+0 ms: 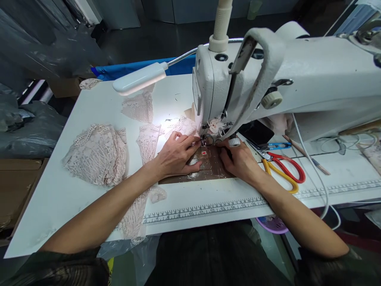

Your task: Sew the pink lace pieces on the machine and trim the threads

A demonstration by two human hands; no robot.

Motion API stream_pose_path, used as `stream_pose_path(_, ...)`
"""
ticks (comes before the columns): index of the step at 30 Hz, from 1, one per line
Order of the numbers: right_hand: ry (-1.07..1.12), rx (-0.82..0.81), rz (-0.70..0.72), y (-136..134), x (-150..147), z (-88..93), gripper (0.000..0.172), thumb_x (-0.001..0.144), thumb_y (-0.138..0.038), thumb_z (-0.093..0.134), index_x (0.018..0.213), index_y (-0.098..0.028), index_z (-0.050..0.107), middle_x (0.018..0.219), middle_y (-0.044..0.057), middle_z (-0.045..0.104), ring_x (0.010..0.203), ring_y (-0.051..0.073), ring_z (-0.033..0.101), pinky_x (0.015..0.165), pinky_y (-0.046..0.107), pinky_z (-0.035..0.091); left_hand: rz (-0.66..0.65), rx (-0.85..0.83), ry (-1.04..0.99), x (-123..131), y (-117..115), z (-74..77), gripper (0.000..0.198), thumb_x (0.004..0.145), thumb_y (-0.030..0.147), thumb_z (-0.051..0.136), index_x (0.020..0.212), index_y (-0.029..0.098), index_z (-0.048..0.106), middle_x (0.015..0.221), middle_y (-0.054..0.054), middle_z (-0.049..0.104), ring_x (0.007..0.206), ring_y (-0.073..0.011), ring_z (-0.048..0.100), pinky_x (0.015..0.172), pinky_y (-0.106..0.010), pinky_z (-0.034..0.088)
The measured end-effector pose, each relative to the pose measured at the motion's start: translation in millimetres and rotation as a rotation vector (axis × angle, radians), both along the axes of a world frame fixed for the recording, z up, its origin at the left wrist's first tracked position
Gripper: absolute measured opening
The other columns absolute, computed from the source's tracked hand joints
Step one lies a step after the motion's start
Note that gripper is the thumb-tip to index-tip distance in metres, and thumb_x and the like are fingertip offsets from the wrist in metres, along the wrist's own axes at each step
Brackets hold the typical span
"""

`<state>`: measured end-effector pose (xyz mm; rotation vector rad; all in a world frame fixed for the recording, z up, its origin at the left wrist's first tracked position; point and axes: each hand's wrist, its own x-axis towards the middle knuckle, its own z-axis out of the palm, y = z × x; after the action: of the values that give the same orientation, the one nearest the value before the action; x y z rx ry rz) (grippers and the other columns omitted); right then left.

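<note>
My left hand [180,157] lies on the brown machine plate [211,169], just left of the presser foot [203,141]. Its fingers are stretched out and the thumb is apart. Pale pink lace [186,126] lies just beyond those fingers, beside the foot. Right of the foot, my right hand [239,159] has its fingers bent inward with the fingertips close together. Whatever they pinch is too small or hidden to name. A white sewing machine [205,87] stands over both hands, with a pale fabric flower [216,126] on its needle end.
A lace pile [97,155] and loose lace strips [148,143] lie on the left. To the right are scissors [282,171], blue thread snips [278,145], a black phone [257,133] and a white cable [312,159]. A lamp [141,78] hangs over the table [59,206].
</note>
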<state>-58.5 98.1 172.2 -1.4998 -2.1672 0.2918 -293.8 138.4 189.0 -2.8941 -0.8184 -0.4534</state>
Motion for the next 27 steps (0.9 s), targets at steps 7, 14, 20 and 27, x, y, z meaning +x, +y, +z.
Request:
stream_pose_path(7, 0.043, -0.009, -0.077, -0.9, -0.9, 5.3, 0.019, 0.088, -0.020, 0.047, 0.091, -0.018, 0.065, 0.088, 0.009, 0.064, 0.076, 0.022, 0.060, 0.068, 0.033, 0.047, -0.005, 0.005, -0.023, 0.6, -0.5, -0.7, 0.043, 0.088, 0.042, 0.053, 0.119, 0.014, 0.061, 0.120, -0.017, 0.065, 0.092, -0.0271, 0.063, 0.081, -0.045, 0.043)
stream_pose_path(14, -0.015, -0.219, -0.063, 17.7, 0.9, 29.4, 0.021, 0.086, -0.021, 0.048, 0.088, -0.017, 0.069, 0.078, 0.006, 0.066, 0.067, 0.019, 0.061, 0.059, 0.028, 0.042, -0.024, 0.053, -0.002, 0.5, 0.2, -0.9, 0.045, 0.091, 0.044, 0.048, 0.118, 0.011, 0.062, 0.122, -0.017, 0.065, 0.092, -0.0272, 0.064, 0.079, -0.044, 0.041)
stream_pose_path(20, -0.078, -0.192, -0.103, 26.2, -5.3, 25.5, 0.020, 0.085, -0.020, 0.048, 0.082, -0.018, 0.067, 0.078, 0.007, 0.068, 0.069, 0.020, 0.062, 0.060, 0.028, 0.042, -0.011, 0.046, 0.014, 0.4, -0.6, 0.7, 0.044, 0.090, 0.045, 0.048, 0.115, 0.012, 0.063, 0.125, -0.017, 0.063, 0.089, -0.0267, 0.062, 0.080, -0.046, 0.041)
stream_pose_path(27, -0.074, -0.047, -0.163, 18.6, -4.6, 7.8, 0.020, 0.087, -0.022, 0.048, 0.089, -0.018, 0.068, 0.085, 0.009, 0.066, 0.075, 0.022, 0.061, 0.064, 0.030, 0.042, 0.014, 0.012, -0.039, 0.8, -2.5, -1.1, 0.042, 0.087, 0.044, 0.053, 0.117, 0.016, 0.064, 0.125, -0.015, 0.063, 0.098, -0.0285, 0.061, 0.092, -0.052, 0.039)
